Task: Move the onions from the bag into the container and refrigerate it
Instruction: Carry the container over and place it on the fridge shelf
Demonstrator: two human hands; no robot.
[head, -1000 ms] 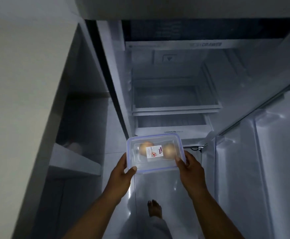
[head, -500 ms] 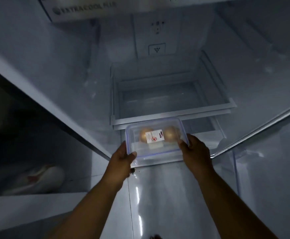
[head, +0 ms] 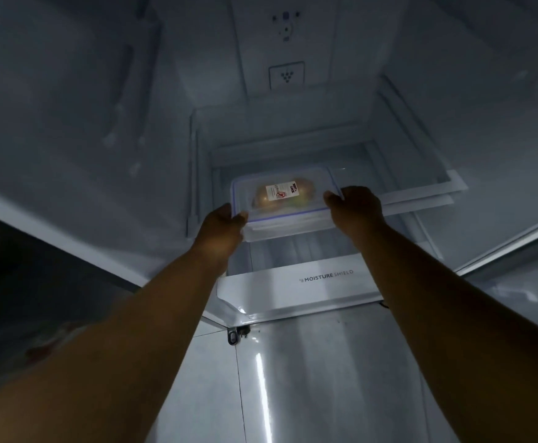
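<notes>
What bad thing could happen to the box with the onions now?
1. The container is gripped only at its two short ends by the left hand and right hand, so it might slip and drop onto the drawer below.
2. If it tilts, the onions could roll to one side.
3. Set too near the shelf edge, it might tip out.

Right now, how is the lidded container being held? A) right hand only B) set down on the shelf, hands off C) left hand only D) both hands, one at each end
D: the left hand has a grip on the left end of the container and the right hand on the right end, carrying it in over the crisper drawer with the onions visible through the lid.
</notes>
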